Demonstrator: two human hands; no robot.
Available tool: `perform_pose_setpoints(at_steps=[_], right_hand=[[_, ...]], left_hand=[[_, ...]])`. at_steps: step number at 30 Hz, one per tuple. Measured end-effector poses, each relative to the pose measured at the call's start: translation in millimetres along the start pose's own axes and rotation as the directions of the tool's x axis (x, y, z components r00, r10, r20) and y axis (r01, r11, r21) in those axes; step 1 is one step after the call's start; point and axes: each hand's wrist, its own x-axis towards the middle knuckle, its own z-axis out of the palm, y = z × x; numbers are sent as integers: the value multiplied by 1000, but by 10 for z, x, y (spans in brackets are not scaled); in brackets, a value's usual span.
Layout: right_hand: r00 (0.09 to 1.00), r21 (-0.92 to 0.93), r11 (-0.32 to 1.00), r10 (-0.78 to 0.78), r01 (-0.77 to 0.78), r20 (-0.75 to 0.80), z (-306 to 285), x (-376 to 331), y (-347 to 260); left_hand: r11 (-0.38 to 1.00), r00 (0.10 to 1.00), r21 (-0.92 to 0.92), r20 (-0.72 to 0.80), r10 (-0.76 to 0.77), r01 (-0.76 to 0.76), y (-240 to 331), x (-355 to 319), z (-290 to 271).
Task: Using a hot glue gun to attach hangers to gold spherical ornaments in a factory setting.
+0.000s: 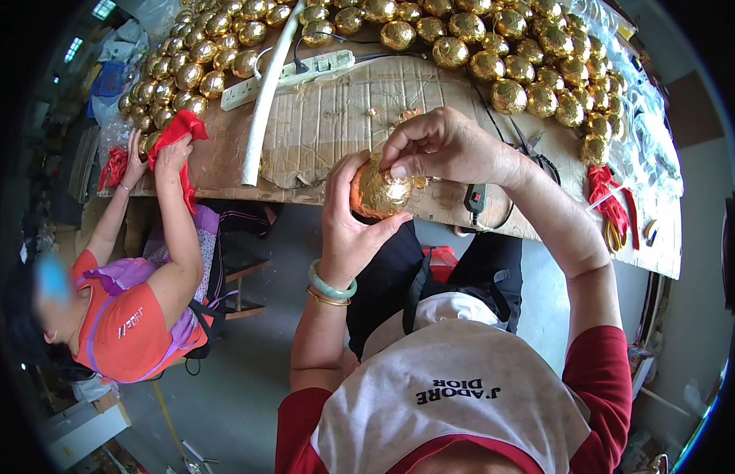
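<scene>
My left hand (344, 212) is wrapped round a ball covered in crinkled gold foil (385, 193), held just off the table's near edge. An orange patch shows on the ball's left side and underside. A loose shred of foil sticks out at its right. My right hand (454, 146) is at the top of the ball, fingers curled in a pinch with the thumb touching the foil. Whatever lies between those fingertips is hidden. Beyond my hands, a worn cardboard sheet (308, 130) covers the tabletop, with small gold scraps (407, 115) on it.
Many gold balls (466, 28) are massed along the table's far side. A white power strip (288, 79), a pale pole (271, 95), scissors (528, 142), a wired switch box (475, 199) and red cloth (608, 197) lie around. At left a co-worker (138, 316) handles a red cloth (182, 134).
</scene>
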Motion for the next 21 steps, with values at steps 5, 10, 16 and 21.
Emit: perform_pose_setpoints(at_steps=[5, 10, 16, 21], right_hand=[[1000, -2, 1000, 18, -18, -10, 28, -8, 6], [998, 91, 994, -62, 62, -11, 16, -23, 86], [999, 157, 987, -37, 30, 39, 4, -19, 62], [997, 211, 977, -42, 27, 71, -1, -39, 88]], left_hand=[[996, 1000, 85, -12, 28, -27, 32, -7, -9], [993, 998, 98, -6, 70, -69, 74, 16, -2], [980, 995, 172, -14, 101, -98, 139, 0, 11], [964, 987, 221, -22, 160, -151, 172, -14, 35]])
